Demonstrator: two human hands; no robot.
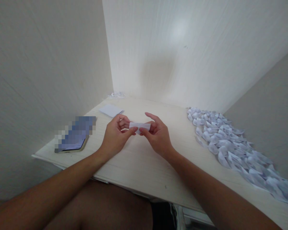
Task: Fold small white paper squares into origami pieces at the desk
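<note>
A small white piece of paper (139, 125) is held up between both hands above the middle of the table. My left hand (117, 132) pinches its left part, with the thumb on the near side. My right hand (158, 134) grips the right part between thumb and fingers, its index finger raised away from the paper. The two thumb tips are close together near the paper's lower edge. Flat white sheets (111, 110) lie on the table just beyond my left hand.
A phone (76, 135), partly pixelated, lies on the left of the white table (139, 166). Many folded white paper pieces (223, 140) are heaped along the right side. Thin paper scraps (117, 95) sit in the far left corner. Walls rise behind and at both sides.
</note>
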